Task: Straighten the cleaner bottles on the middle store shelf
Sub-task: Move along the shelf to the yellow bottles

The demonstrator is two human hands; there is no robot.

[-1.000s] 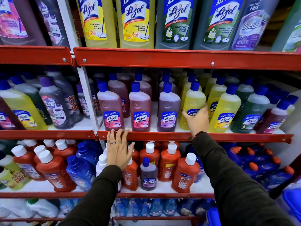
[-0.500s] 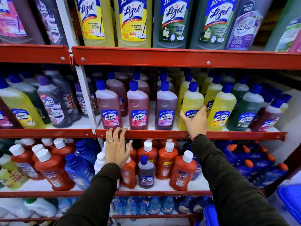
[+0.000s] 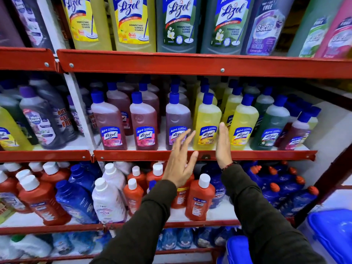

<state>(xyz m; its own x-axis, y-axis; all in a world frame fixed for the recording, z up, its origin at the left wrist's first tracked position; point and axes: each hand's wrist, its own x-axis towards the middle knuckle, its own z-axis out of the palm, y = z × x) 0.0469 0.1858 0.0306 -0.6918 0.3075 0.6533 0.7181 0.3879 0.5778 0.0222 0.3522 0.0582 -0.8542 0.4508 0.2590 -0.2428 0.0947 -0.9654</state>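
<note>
We stand before a red metal store rack, its middle shelf [image 3: 205, 155] lined with rows of blue-capped Lizol cleaner bottles. At the far left of the front row, past the white upright, sits a grey bottle [image 3: 41, 121] with a purple cap. Next come two pink bottles [image 3: 109, 122] [image 3: 143, 124], both upright with labels facing us, then a purple bottle [image 3: 177, 119] just beside them. Our left hand [image 3: 180, 164] hovers in front of the shelf lip, fingers spread and empty, the fingertips reaching up over the purple bottle's label; we cannot tell whether they touch it. Between the hands stands the front yellow bottle [image 3: 207, 121], upright at the shelf edge. Our right hand [image 3: 223, 145] is held flat and edge-on, fingers together, against that bottle's right side, gripping nothing. Farther right stand a second yellow bottle [image 3: 243, 122], a green bottle [image 3: 272, 126] and a dark red bottle [image 3: 297, 132], each leaning slightly outward in the wide-angle view.
</note>
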